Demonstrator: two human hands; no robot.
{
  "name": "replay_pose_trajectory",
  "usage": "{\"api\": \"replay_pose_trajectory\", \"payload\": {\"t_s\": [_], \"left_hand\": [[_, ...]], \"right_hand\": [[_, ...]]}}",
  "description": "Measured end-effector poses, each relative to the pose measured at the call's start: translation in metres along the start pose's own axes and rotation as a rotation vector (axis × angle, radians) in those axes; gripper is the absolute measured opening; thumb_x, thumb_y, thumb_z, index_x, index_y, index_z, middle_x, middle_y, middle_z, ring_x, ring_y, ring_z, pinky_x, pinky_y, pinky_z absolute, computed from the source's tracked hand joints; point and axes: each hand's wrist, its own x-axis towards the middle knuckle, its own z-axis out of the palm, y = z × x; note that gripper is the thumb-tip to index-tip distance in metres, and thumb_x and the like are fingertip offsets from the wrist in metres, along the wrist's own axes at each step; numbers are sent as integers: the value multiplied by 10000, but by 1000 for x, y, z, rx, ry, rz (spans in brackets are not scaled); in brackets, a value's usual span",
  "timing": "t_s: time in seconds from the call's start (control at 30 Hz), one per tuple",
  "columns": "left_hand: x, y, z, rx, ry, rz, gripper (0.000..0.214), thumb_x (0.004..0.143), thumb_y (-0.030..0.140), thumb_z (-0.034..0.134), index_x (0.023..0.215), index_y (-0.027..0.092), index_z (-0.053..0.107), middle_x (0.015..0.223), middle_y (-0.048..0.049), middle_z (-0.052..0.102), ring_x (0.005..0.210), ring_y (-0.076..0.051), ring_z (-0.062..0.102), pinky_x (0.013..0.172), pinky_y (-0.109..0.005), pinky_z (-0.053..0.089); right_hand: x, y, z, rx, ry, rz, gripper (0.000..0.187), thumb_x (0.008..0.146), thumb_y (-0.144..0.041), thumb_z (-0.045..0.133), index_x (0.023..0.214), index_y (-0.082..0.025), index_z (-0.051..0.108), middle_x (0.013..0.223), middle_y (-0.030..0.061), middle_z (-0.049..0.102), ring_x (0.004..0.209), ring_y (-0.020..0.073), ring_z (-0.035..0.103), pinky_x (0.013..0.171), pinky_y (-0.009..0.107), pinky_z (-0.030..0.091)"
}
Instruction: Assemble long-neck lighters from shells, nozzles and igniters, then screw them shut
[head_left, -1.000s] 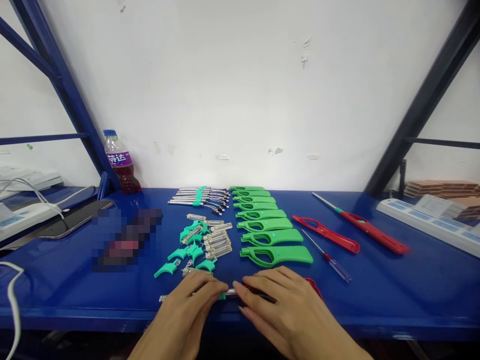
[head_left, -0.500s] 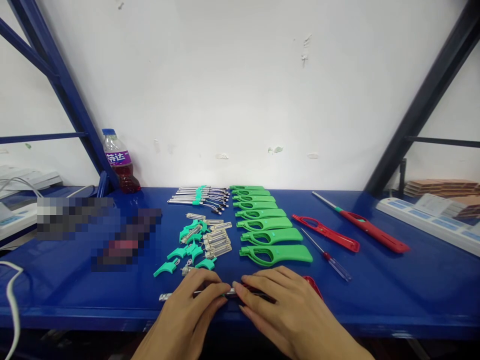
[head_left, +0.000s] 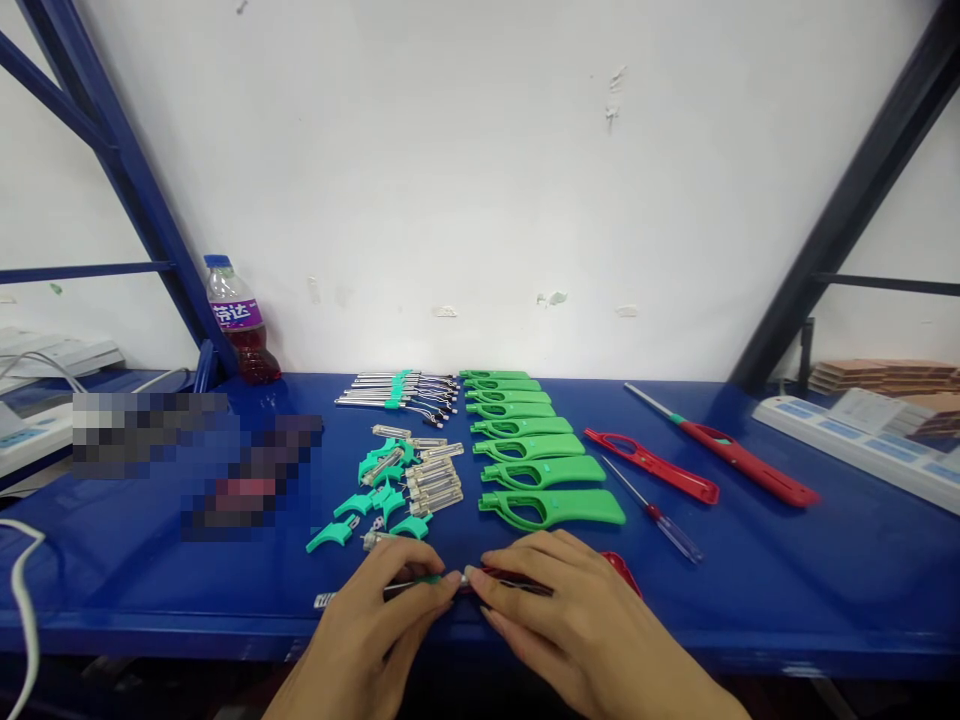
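Observation:
My left hand (head_left: 386, 615) is closed around a lighter's metal tube (head_left: 325, 600), whose slotted end sticks out to the left; a bit of green shows near the fingertips. In my right hand (head_left: 574, 615) is a red lighter handle half (head_left: 622, 572), mostly covered by the fingers. Both thumbs and index fingers pinch close together where tube and handle meet. Just beyond my left hand lie green triggers (head_left: 330, 537) and clear fuel tanks (head_left: 437, 490). Several green handle halves (head_left: 577, 507) form a column past my right hand.
Metal lighter tubes with wires (head_left: 367, 402) lie at the back. To the right are a screwdriver (head_left: 667, 530), a red handle half (head_left: 667, 470), an assembled red lighter (head_left: 750, 465) and a power strip (head_left: 862, 440). A drink bottle (head_left: 244, 330) stands at the back left.
My fingertips have drawn slightly nearer each other at the joint. The tube's outer end has shifted a little left and towards me, and more green shows beside my left fingers.

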Motion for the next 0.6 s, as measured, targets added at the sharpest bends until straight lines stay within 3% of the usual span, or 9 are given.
{"api": "replay_pose_trajectory", "payload": {"t_s": [0.37,0.5,0.6], "left_hand": [[-2,-5,3,-2,-27,-3,290,1085,79,512,1181,247,727,1131,-57,655,940,-128,723,831,-177,580],[-1,-2,0,4,-49,-13,291,1096,101,513,1183,262,739,1126,-53,666,953,-133,729,849,-177,576],[1,-1,0,0,-60,-44,288,1110,131,502,1158,264,753,1132,-58,673,957,-140,726,854,-183,573]], "right_hand": [[0,0,0,41,-6,34,294,1090,-304,665,1376,-318,731,1266,-21,802,1115,201,740,972,344,570],[-1,-2,-8,46,183,-14,249,1126,-352,595,1330,-297,728,1252,2,810,1079,183,758,976,321,568],[-9,1,-24,44,308,9,203,1135,-322,555,1190,-262,742,1094,30,817,979,178,762,890,298,588]]}}
